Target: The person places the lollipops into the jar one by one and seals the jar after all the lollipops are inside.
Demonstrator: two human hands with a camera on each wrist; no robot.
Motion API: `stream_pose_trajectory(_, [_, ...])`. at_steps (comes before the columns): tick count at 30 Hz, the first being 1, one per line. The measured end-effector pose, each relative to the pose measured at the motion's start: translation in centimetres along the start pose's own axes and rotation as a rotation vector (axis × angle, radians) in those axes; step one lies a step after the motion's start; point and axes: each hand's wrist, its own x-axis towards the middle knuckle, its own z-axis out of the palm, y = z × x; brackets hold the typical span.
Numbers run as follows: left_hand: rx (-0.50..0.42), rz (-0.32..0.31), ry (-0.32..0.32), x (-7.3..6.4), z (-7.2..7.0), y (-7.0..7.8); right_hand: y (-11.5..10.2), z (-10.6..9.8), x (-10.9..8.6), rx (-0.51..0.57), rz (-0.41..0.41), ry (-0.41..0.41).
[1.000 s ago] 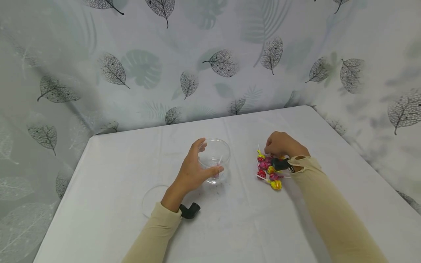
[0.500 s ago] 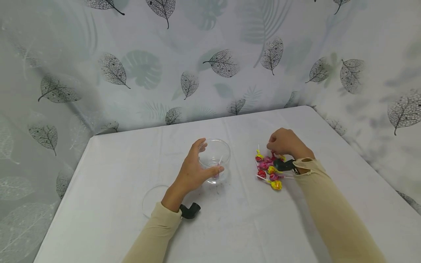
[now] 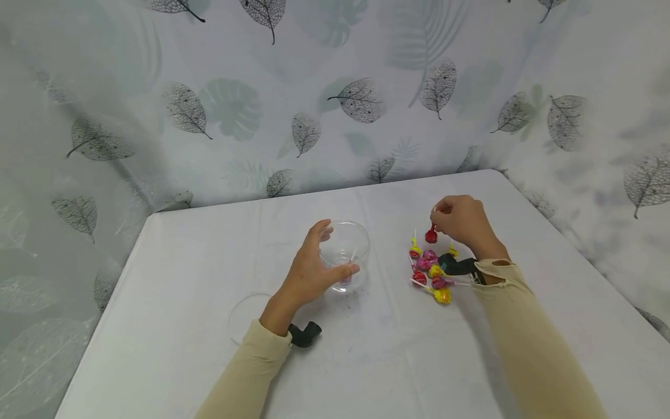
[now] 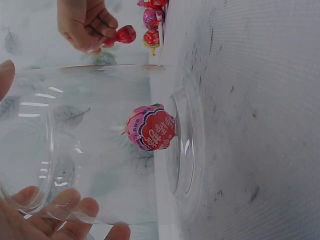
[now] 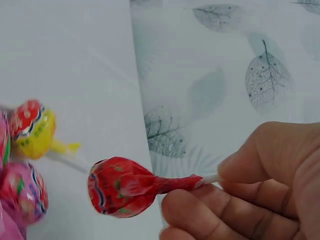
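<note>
My left hand [image 3: 309, 270] grips a clear jar [image 3: 342, 241] that stands upright on the table, thumb in front and fingers round the far side. Inside the jar, at its bottom, sits one pink-and-red wrapped lollipop [image 4: 151, 127]. To the right, my right hand [image 3: 463, 224] pinches the white stick of a red lollipop [image 5: 122, 187] between thumb and fingers. That lollipop hangs head down above the far side of a pile of wrapped lollipops [image 3: 423, 263] in pink, red and yellow.
A clear round lid [image 3: 243, 317] lies on the white-covered table [image 3: 356, 361], partly behind the left wrist. Leaf-patterned cloth [image 3: 335, 139] rises behind the table and along both sides. Several lollipop sticks poke outward from the pile.
My right hand has risen from the pile and drawn back slightly, lifting the red lollipop out by its stick. The left hand and jar have stayed in place.
</note>
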Motion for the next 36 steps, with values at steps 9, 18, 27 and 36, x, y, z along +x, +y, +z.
stream_pose_trajectory(9, [-0.01,-0.02,0.004,0.0,0.2,0.1,-0.8,0.5,-0.8,0.164,0.011,0.119])
stream_pose_trajectory(18, [0.001,-0.027,0.007,0.0,0.3,0.1,-1.9,0.8,-1.4,0.36,0.043,0.177])
stream_pose_trajectory(27, [-0.001,-0.024,0.011,0.0,0.1,0.0,-3.2,1.1,-1.6,0.52,0.004,0.199])
stream_pose_trajectory(36, [0.013,-0.027,0.008,0.0,0.0,0.2,-4.5,1.3,-2.1,0.603,-0.018,0.198])
